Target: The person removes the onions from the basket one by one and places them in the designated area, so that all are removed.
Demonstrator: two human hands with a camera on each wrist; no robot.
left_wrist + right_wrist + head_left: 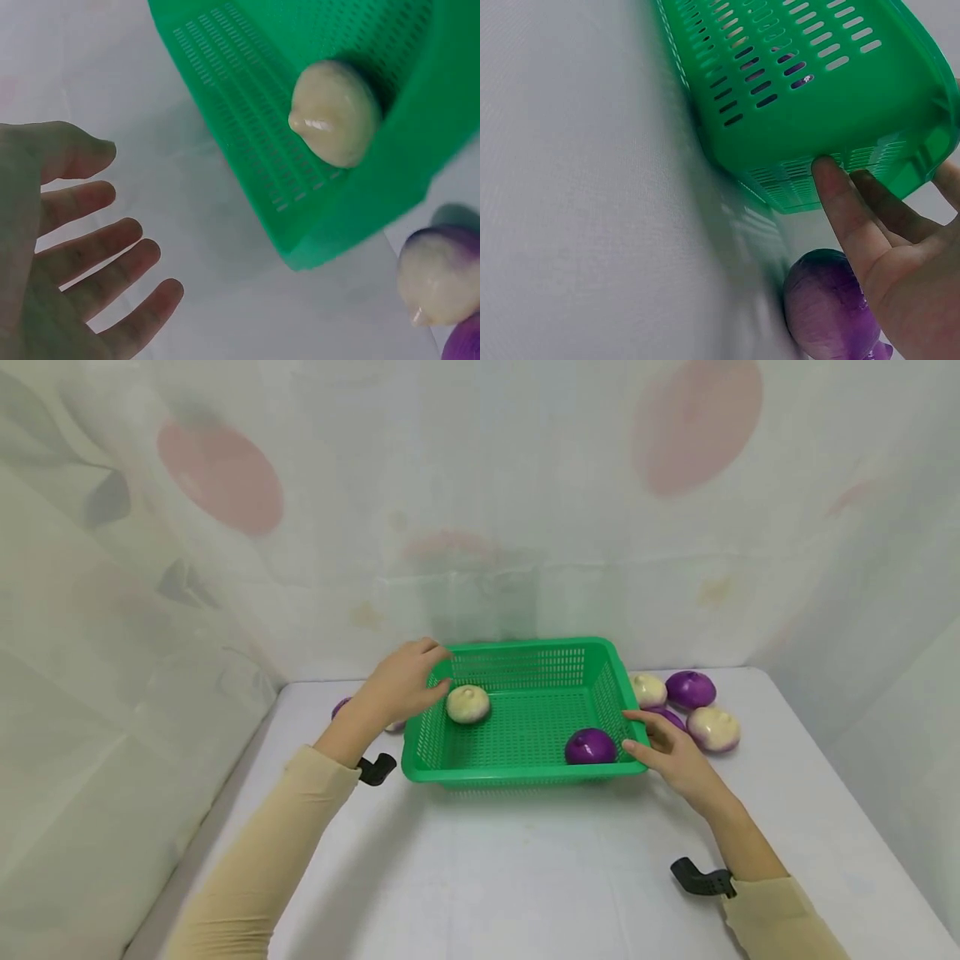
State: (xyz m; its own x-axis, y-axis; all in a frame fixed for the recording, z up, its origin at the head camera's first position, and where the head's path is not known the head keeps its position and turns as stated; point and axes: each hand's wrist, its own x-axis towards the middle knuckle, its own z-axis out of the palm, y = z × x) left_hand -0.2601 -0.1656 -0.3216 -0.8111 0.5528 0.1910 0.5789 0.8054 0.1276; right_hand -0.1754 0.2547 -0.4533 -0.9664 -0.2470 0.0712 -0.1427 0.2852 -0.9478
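Note:
A green slotted plastic basket [517, 772] stands on the table, holding a pale turnip [468, 704] at its left and a glossy purple onion-like vegetable [590, 747] at its front right. My left hand [405, 679] hovers by the basket's left end. In the left wrist view its fingers [112, 285] are spread and apart from the basket, holding nothing. At the right end, my right hand [675, 758] holds the rim, thumb and forefinger over it. The right wrist view shows other fingers [847, 214] under the rim against the outer wall.
Right of the basket lie a purple vegetable [691, 690], a pale turnip [715, 729] and others, partly hidden. More vegetables [341, 705] lie at the left behind my left arm. A pale printed curtain [480, 510] hangs behind the white-covered table [517, 877].

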